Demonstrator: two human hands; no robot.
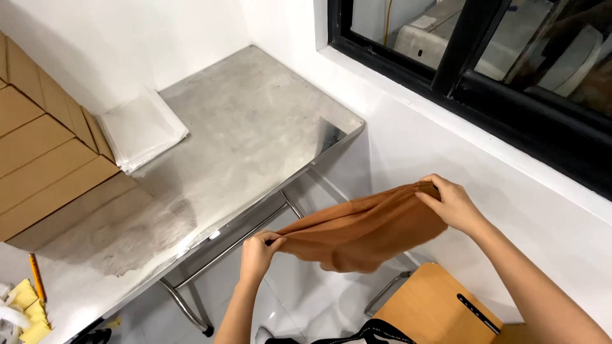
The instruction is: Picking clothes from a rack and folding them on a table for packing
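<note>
Stretched between left hand (pixel 258 250) and right hand (pixel 451 204), both pinching corners: brown cloth (pixel 363 232), long axis from 8 to 2 o'clock, sagging off the table (pixel 255 127) edge.

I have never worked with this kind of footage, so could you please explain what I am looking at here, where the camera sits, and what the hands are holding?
There is no machine here: a person works with two bare hands, and the single picture comes from a camera worn on their head, looking down.

The left hand and the right hand each pinch one end of a rust-brown piece of cloth, which sags between them in the air, beside the table rather than on it.

The steel table stands against a white wall. On it lie a stack of clear plastic bags, brown cardboard boxes, a pencil and some yellow pieces I cannot identify. A wooden chair is below, and a dark-framed window is at upper right.
</note>
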